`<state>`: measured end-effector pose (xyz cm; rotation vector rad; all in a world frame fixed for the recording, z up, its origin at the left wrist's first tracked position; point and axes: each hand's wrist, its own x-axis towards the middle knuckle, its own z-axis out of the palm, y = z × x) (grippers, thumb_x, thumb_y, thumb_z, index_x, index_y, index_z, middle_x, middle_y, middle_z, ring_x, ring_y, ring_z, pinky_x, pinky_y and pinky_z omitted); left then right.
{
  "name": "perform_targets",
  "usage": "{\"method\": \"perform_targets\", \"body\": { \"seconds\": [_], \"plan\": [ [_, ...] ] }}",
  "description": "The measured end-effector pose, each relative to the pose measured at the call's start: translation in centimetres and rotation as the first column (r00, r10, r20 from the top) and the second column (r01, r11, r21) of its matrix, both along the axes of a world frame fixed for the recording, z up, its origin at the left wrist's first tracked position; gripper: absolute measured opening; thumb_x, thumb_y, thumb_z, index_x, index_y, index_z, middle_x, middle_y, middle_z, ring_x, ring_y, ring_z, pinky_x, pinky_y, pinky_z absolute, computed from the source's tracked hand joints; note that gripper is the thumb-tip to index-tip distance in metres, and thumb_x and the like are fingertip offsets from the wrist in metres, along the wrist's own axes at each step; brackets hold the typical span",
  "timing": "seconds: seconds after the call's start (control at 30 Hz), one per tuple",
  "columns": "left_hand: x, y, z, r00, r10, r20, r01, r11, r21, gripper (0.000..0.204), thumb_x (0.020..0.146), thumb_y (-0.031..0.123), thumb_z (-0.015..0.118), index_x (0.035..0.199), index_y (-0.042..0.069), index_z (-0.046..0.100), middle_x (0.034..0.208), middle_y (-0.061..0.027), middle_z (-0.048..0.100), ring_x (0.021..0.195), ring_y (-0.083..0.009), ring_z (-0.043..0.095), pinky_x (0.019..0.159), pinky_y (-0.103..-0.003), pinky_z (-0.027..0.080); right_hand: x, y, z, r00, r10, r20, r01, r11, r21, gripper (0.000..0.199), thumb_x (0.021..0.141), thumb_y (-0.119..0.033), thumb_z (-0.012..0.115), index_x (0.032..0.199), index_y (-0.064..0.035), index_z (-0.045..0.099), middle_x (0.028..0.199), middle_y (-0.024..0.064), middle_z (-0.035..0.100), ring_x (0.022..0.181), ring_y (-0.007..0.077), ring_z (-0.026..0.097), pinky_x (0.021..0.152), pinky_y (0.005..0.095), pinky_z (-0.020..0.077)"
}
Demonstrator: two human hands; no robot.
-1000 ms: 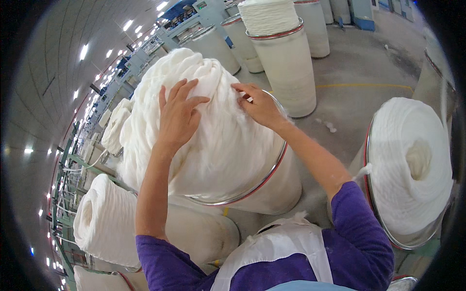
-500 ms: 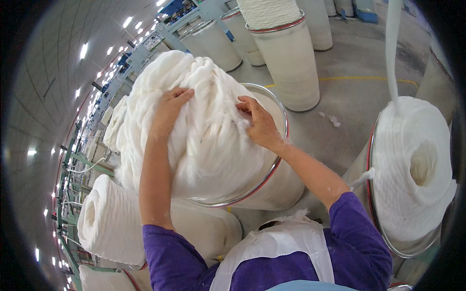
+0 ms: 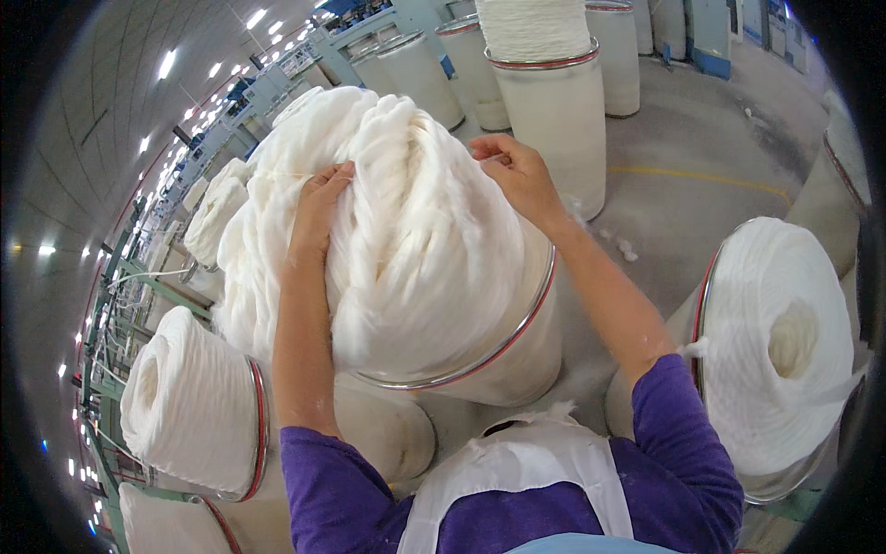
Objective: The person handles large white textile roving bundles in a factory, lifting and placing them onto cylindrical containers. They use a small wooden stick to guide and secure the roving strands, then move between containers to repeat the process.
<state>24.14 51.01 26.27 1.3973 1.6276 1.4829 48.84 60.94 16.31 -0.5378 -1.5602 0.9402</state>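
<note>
While both hands' grip clamps it, the white cotton sliver (image 3: 415, 240) bulges in soft ropy folds.

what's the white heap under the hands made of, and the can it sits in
White heap: looks like soft, loose fibre, probably cotton sliver; matte, fluffy, in thick rope-like folds, dented where the left hand presses in and the right hand pinches it. Can: smooth, cream, matte wall, perhaps plastic or fibreboard, I can't tell which; its rim is a shiny band, seemingly metal with a red edge.
</note>
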Motion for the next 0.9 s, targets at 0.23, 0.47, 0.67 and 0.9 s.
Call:
{"method": "perform_targets", "body": {
  "seconds": [0.23,0.47,0.67,0.9],
  "plan": [
    [-0.1,-0.1,-0.4,0.998,-0.058,0.024,0.057,0.998,0.036,0.028,0.088,0.028,0.064,0.096,0.001,0.068,0.087,-0.0026,0.067,0.072,-0.0085,0.059,0.069,-0.021,0.045,-2.1,1.3,5.5,0.830,-0.223,0.511,0.106,0.963,0.248,0.034,0.086,-0.013,0.046,0.113,-0.0215,0.066,0.104,0.0077,0.060,0.099,0.0221,0.059,0.088,0.0347,0.0452],
    [-0.5,0.3,-0.7,0.992,-0.101,0.073,0.101,0.995,-0.003,0.028,0.090,0.027,0.062,0.097,0.001,0.068,0.087,-0.0023,0.067,0.073,-0.0084,0.059,0.070,-0.020,0.045,-3.3,2.8,7.5,0.546,-0.353,0.759,0.108,0.929,0.355,0.035,0.086,-0.016,0.045,0.112,-0.0225,0.066,0.106,0.0099,0.058,0.103,0.0276,0.057,0.091,0.0386,0.0432],
    [-0.1,0.1,-0.6,0.991,-0.086,0.105,0.085,0.996,0.013,0.029,0.090,0.027,0.062,0.097,0.000,0.067,0.087,-0.0041,0.067,0.073,-0.0094,0.060,0.070,-0.022,0.046,-2.3,0.6,8.7,0.645,-0.091,0.759,-0.167,0.952,0.256,0.034,0.080,-0.009,0.049,0.107,-0.0136,0.069,0.101,0.0101,0.058,0.096,0.0266,0.057,0.085,0.0353,0.0434],
    [1.1,-0.6,0.2,0.998,-0.019,0.053,0.021,0.999,-0.045,0.037,0.087,0.037,0.063,0.091,0.000,0.068,0.086,-0.0064,0.068,0.073,-0.0136,0.061,0.070,-0.026,0.047,-1.5,-3.4,8.8,0.727,-0.016,0.687,-0.241,0.931,0.276,0.041,0.075,-0.015,0.051,0.113,-0.0163,0.067,0.103,0.0117,0.062,0.099,0.0281,0.060,0.088,0.0364,0.0454]
  ]
}}
